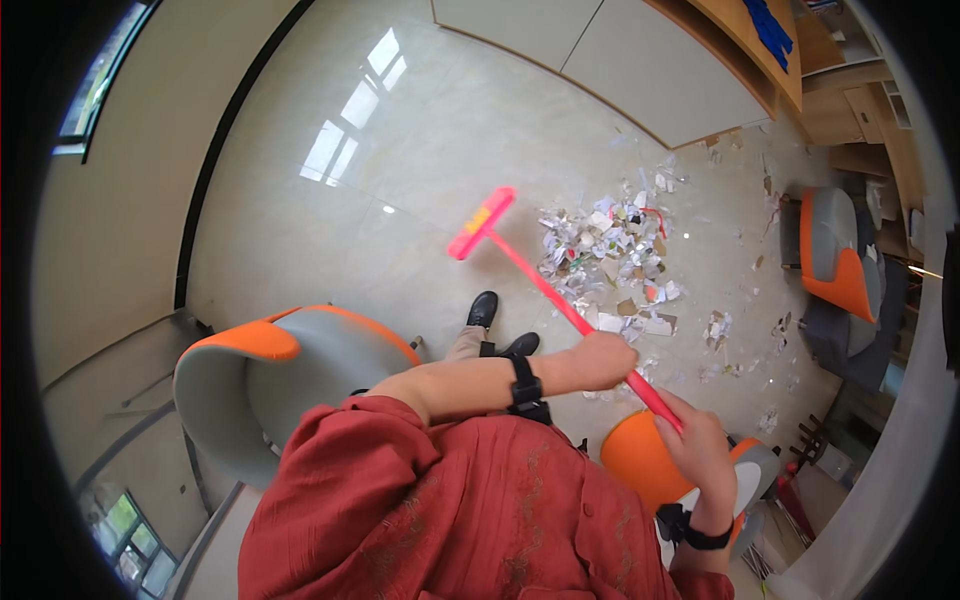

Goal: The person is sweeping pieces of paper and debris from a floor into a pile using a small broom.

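A pink broom (551,292) runs slantwise across the view, its head to the upper left over the pale floor. My left hand (604,360) is closed around the middle of the handle. Near the handle's end, at lower right, my right hand (697,442) grips it too. The broom head is left of a spread pile of paper scraps and other litter (600,240), with a gap between them. Bristles under the head are hidden.
Grey and orange chairs stand at left (322,367), right (832,247) and lower right (641,457). A white cabinet (637,67) borders the floor at the top. Smaller scraps (718,328) lie right of the pile. My black shoes (482,310) are below the broom head.
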`<state>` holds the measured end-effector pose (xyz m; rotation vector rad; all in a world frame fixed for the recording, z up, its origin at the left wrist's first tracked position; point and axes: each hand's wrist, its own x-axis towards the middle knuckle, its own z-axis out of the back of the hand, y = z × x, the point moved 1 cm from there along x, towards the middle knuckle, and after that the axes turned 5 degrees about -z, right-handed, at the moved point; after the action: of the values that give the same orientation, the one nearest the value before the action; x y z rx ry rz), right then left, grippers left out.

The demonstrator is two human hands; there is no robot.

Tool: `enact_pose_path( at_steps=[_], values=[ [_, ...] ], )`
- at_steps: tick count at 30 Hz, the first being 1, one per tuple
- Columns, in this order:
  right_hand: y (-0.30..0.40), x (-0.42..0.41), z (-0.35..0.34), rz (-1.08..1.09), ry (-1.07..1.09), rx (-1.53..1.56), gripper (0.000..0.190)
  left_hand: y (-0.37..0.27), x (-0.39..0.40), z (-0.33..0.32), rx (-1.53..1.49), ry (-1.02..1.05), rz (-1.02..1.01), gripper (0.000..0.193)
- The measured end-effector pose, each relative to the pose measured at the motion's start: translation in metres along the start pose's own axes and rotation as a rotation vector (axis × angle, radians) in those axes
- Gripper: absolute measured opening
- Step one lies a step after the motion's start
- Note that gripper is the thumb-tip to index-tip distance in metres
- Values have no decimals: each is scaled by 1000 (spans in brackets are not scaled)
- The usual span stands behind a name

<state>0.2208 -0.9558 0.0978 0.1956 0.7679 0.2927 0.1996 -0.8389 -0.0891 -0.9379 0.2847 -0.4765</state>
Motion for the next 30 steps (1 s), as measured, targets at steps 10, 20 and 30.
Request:
enact_pose_path(
  at_steps=[10, 20, 30],
  values=[
    [14, 113, -127, 425, 54, -104, 19, 115, -106, -36, -41, -109, 417, 29],
    [-75, 29, -37, 140, -209, -36, 18, 19, 49, -28, 65, 56, -69, 16],
    [-60, 99, -29, 168, -298, 158, 17, 46, 71, 67, 340, 213, -29, 20]
  ],
)
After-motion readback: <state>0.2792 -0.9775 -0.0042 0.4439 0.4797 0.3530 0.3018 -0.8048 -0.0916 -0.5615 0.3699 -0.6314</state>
